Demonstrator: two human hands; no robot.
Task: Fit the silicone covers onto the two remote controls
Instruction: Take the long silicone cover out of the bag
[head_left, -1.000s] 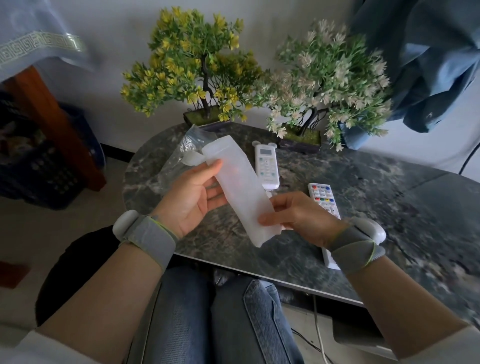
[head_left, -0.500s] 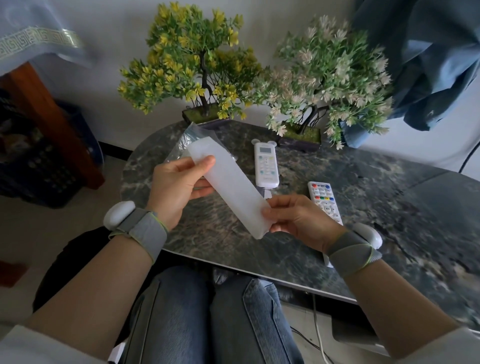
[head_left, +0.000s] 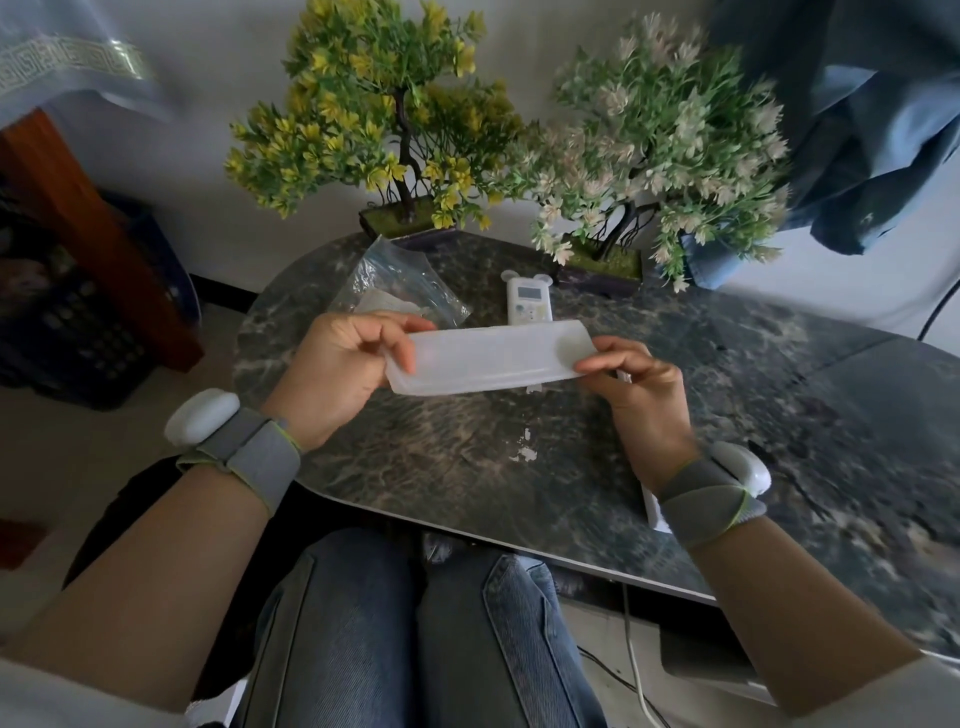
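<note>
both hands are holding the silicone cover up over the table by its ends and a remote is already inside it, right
Not quite. The head view shows the left hand and right hand holding the silicone cover by its ends over the table, but it is empty.

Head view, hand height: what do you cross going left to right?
Left wristband → left hand → silicone cover, held level by both hands above the table → right hand → right wristband.
</note>
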